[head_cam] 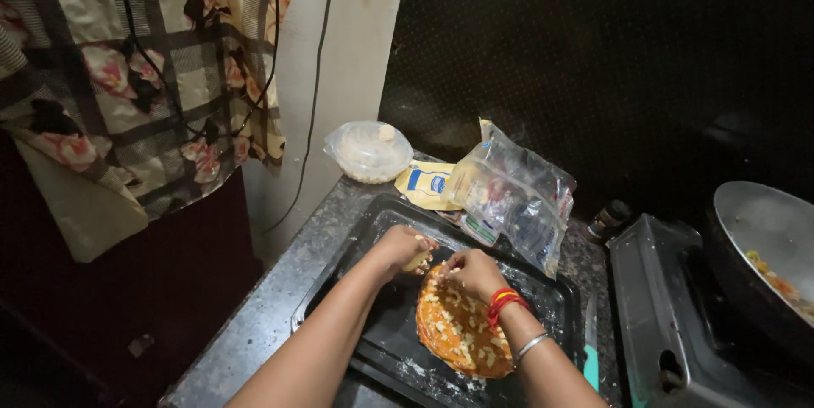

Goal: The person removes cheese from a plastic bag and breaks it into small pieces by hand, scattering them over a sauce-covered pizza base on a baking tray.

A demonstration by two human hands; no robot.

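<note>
Both hands, left hand (403,247) and right hand (473,271), are pinching cheese over the sauced base (458,327); bits risk scattering onto the black tray (339,289).

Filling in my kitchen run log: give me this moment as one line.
left hand: holds pale chunk | right hand: fingers over sauced flatbread | flatbread: on black tray | pan: on stove

Clear bag (517,196), covered bowl (369,151), pan (763,247) on stove (670,315).
</note>
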